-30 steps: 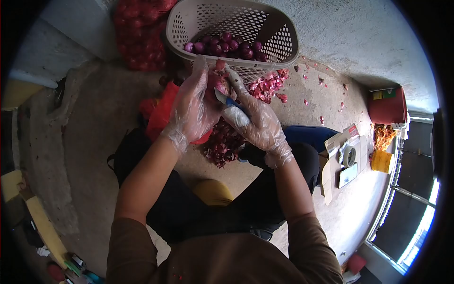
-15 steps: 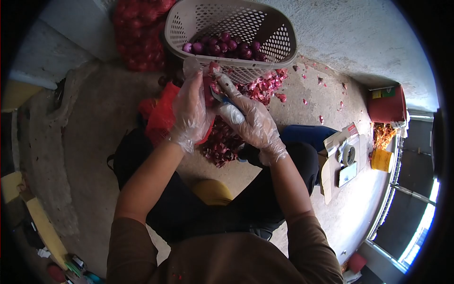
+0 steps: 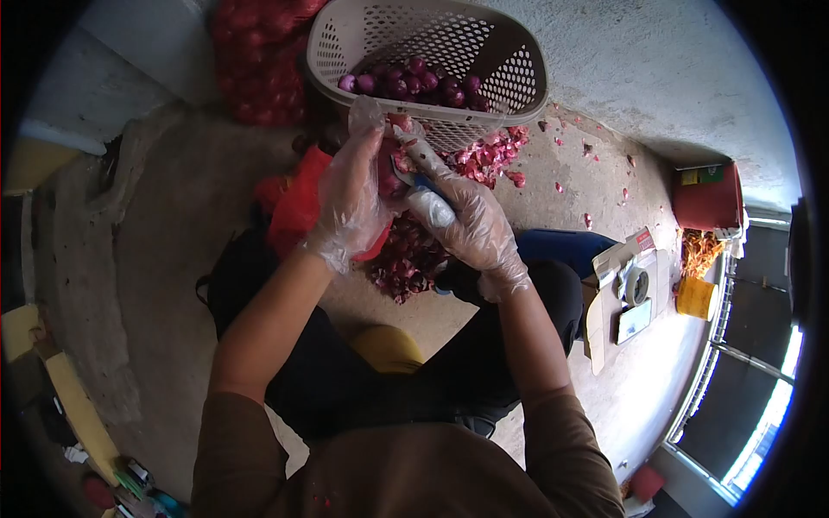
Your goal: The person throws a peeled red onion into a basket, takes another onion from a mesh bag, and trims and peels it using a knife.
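In a clear plastic glove, my left hand [image 3: 350,203] is closed around a red onion [image 3: 391,183], mostly covered by the fingers. My right hand [image 3: 477,223], gloved the same way, grips a small knife [image 3: 404,176] whose blade lies against the onion. Loose skin shows between the fingertips and is partly hidden. Just beyond the hands stands a beige perforated basket [image 3: 535,95] with several peeled purple onions [image 3: 414,82] inside. Below the hands, a heap of onion skins [image 3: 406,259] lies on the floor beside a red mesh bag [image 3: 294,211].
A full red net sack of onions [image 3: 259,65] leans at the wall, left of the basket. More skins [image 3: 492,155] lie by the basket's foot. To the right are flattened cardboard [image 3: 596,319] with a tape roll [image 3: 637,285] and phone [image 3: 635,318], and a red bucket [image 3: 708,203].
Both hands stay on the onion and knife, with a slight shift of the fingers and blade. The view has moved slightly, so the basket appears a little further right.
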The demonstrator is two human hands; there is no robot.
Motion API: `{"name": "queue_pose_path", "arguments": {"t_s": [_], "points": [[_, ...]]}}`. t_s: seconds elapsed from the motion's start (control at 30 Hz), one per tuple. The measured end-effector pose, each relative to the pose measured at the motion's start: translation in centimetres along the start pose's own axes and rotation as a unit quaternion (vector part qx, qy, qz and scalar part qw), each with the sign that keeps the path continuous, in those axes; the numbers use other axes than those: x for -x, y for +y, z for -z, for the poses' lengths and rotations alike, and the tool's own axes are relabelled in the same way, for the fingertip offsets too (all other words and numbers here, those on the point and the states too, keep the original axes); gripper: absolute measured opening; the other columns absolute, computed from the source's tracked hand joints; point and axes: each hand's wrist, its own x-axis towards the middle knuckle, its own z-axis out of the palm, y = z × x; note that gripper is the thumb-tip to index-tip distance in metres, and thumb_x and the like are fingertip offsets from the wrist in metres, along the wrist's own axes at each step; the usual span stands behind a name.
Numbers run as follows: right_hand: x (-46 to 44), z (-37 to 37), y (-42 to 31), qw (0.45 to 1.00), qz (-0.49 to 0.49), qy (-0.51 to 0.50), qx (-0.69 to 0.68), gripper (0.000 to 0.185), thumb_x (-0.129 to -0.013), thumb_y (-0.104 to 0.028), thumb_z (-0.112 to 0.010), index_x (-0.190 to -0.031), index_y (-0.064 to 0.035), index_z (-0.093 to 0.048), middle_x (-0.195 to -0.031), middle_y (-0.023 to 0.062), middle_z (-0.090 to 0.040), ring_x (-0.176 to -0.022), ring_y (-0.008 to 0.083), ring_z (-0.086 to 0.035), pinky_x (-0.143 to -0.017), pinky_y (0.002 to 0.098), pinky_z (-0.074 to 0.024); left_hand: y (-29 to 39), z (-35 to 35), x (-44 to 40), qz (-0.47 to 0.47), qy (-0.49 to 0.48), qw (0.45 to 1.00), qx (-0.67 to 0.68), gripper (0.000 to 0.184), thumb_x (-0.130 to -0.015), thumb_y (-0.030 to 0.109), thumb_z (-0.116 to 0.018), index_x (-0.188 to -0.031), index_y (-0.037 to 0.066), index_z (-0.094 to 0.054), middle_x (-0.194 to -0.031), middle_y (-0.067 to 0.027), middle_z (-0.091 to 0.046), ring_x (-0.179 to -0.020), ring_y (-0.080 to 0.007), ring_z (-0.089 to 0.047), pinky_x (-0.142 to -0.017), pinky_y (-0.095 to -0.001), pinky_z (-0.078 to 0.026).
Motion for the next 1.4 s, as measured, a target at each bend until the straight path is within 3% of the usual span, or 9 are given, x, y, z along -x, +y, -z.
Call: {"name": "queue_pose_path", "arguments": {"t_s": [0.23,0.43,0.6,0.67,0.73,0.83,1.13,1.33,1.4], "points": [[0.0,-0.3,-0.1,0.999,0.002,0.01,0.032,0.055,-0.097,-0.028,-0.061,-0.147,-0.0107,-0.045,-0.112,0.0246,-0.066,-0.106,0.0408,-0.064,-0.086,0.04,-0.0514,1.6,-0.7,0.7,0.061,0.023,0.997,-0.043,0.039,-0.102,0.036,-0.042,-0.127,0.009,-0.056,-0.122,-0.0065,-0.061,-0.111,-0.0193,-0.06,-0.089,-0.0374,-0.054],[-0.3,-1.5,0.2,0.998,0.019,0.045,-0.04,0.055,-0.097,-0.025,-0.061,-0.147,-0.0121,-0.044,-0.116,0.0233,-0.066,-0.11,0.0387,-0.064,-0.089,0.0382,-0.0512,-0.9,2.1,-0.7,-0.165,-0.117,0.967,-0.153,0.039,-0.105,0.027,-0.034,-0.127,0.002,-0.054,-0.122,-0.0141,-0.062,-0.115,-0.0217,-0.06,-0.098,-0.0377,-0.049],[-0.3,-1.3,0.0,0.996,0.056,0.059,-0.036,0.052,-0.097,-0.024,-0.061,-0.145,-0.008,-0.046,-0.123,0.0225,-0.065,-0.115,0.0352,-0.064,-0.093,0.0365,-0.0505,-0.7,4.1,-1.7,-0.391,-0.087,0.772,-0.494,0.039,-0.105,0.029,-0.037,-0.127,0.002,-0.054,-0.119,-0.0138,-0.063,-0.109,-0.0211,-0.063,-0.092,-0.0394,-0.053],[-0.1,-1.1,0.3,0.997,0.045,0.054,-0.016,0.05,-0.097,-0.024,-0.061,-0.143,-0.0069,-0.049,-0.124,0.0231,-0.064,-0.115,0.0354,-0.063,-0.093,0.0368,-0.0506,-0.5,3.7,-1.5,-0.286,-0.058,0.866,-0.405,0.039,-0.104,0.032,-0.04,-0.127,0.004,-0.055,-0.117,-0.0122,-0.064,-0.105,-0.0206,-0.064,-0.088,-0.0396,-0.055],[-0.1,-1.0,0.7,0.998,0.038,0.052,-0.007,0.049,-0.097,-0.025,-0.061,-0.141,-0.0057,-0.052,-0.125,0.0238,-0.063,-0.115,0.0355,-0.064,-0.092,0.037,-0.0508,1.3,0.5,-0.1,0.043,-0.01,0.998,-0.043,0.04,-0.102,0.036,-0.045,-0.127,0.008,-0.056,-0.114,-0.0093,-0.065,-0.099,-0.0199,-0.066,-0.081,-0.0393,-0.058],[-0.2,-1.0,0.8,0.998,0.027,0.046,-0.016,0.047,-0.097,-0.026,-0.062,-0.138,-0.0043,-0.054,-0.125,0.025,-0.062,-0.115,0.0354,-0.063,-0.092,0.037,-0.0507,2.2,0.5,0.0,0.122,-0.013,0.991,-0.047,0.04,-0.099,0.04,-0.05,-0.128,0.014,-0.056,-0.108,-0.0052,-0.066,-0.091,-0.0162,-0.067,-0.072,-0.0346,-0.059],[0.3,-2.1,0.6,0.962,-0.034,0.035,-0.267,0.044,-0.101,-0.021,-0.056,-0.141,-0.0041,-0.052,-0.109,0.0059,-0.066,-0.091,0.0148,-0.059,-0.083,0.0282,-0.0478,1.8,4.0,-2.5,0.203,-0.197,0.956,0.078,0.033,-0.098,0.033,-0.053,-0.125,0.014,-0.055,-0.101,-0.0081,-0.068,-0.082,-0.0163,-0.068,-0.062,-0.0307,-0.057],[0.3,-2.1,0.4,0.904,-0.073,0.029,-0.42,0.048,-0.102,-0.02,-0.055,-0.147,-0.0089,-0.046,-0.076,-0.0092,-0.046,-0.063,0.0015,-0.042,-0.057,0.019,-0.0377,3.2,-0.1,0.6,0.155,-0.035,0.987,0.021,0.038,-0.099,0.034,-0.053,-0.127,0.009,-0.056,-0.114,-0.008,-0.065,-0.101,-0.0185,-0.064,-0.074,-0.0363,-0.057],[0.3,-2.2,0.4,0.912,-0.067,0.047,-0.403,0.048,-0.102,-0.021,-0.055,-0.147,-0.0094,-0.045,-0.073,-0.0102,-0.044,-0.059,0.0016,-0.041,-0.054,0.0192,-0.036,2.5,0.8,0.0,0.109,-0.108,0.988,0.002,0.041,-0.099,0.035,-0.053,-0.129,0.007,-0.056,-0.119,-0.0082,-0.063,-0.108,-0.0196,-0.062,-0.082,-0.0376,-0.056]]}}
